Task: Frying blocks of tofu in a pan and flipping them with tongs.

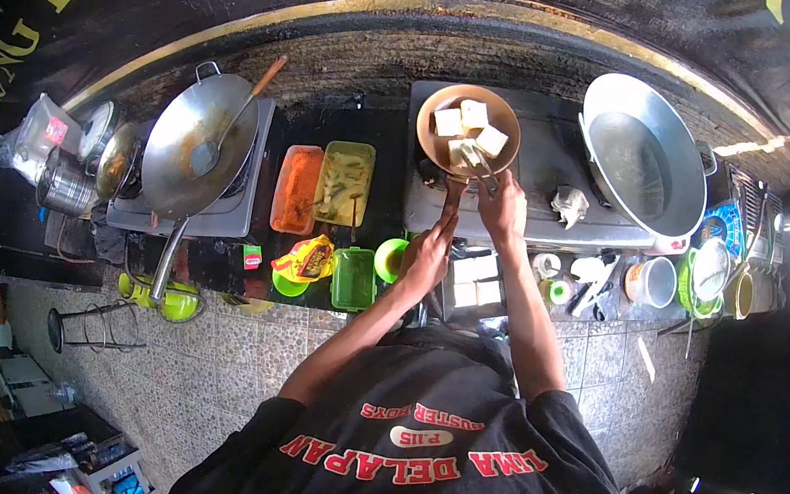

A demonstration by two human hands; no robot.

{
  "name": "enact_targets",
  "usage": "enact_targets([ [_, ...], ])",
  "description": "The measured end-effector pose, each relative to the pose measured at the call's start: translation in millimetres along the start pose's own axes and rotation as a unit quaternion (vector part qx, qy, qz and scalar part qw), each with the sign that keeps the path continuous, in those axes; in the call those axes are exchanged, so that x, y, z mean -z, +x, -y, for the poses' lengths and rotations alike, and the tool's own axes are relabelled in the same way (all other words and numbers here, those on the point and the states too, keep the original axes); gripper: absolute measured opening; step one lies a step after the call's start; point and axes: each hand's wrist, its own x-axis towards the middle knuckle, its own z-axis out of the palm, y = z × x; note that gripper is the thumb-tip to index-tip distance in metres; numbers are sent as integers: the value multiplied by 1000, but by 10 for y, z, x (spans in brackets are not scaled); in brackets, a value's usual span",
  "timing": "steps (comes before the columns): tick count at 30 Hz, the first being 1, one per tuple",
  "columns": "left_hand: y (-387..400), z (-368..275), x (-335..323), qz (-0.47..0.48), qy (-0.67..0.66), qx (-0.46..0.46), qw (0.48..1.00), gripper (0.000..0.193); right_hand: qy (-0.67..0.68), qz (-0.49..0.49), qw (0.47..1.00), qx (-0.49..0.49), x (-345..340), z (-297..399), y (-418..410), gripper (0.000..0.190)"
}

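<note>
My left hand (427, 255) grips the brown handle of a small frying pan (425, 130) above the stove. Several pale square blocks, apparently tofu (491, 141), lie inside the pan. In my right hand (503, 208) are metal tongs (483, 172), whose tips touch the block nearest the handle; whether they pinch it I cannot tell. Between my forearms, a dark tray (450, 314) holds more white blocks (478, 280). A green bowl (386, 255) sits beside my left wrist, partly hidden by it.
A big wok (176, 133) with a ladle (231, 121) stands on the left burner. Red (297, 191) and yellow-green (347, 164) food containers lie between the stoves. On the right rests a large aluminium pan (639, 156), with a crumpled cloth (569, 205) beside it. A stool (97, 328) stands at lower left.
</note>
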Motion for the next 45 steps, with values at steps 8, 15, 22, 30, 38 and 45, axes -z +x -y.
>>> enact_targets([
  [8, 14, -3, -15, -10, 4, -14, 1000, 57, 8, 12, 1000, -15, -64, -7, -10, 31],
  [15, -27, 92, -98, -9, 25, -11, 1000, 58, 5, 12, 1000, -14, -84, 48, -11, 32],
  [22, -10, 64, -72, 29, 21, 30, 999, 70, 7, 12, 999, -31, -81, 34, -13, 34],
  [30, 19, 22, -5, -5, -4, -18, 1000, 64, -95, -36, 993, -63, 374, -95, 280, 30],
  [38, 43, -3, -13, -10, -3, 2, 1000, 51, -118, -37, 992, -8, 268, -277, 357, 44],
  [45, 37, 31, -30, -11, -15, -12, 1000, 58, -118, -3, 992, -49, 205, -262, 285, 39],
])
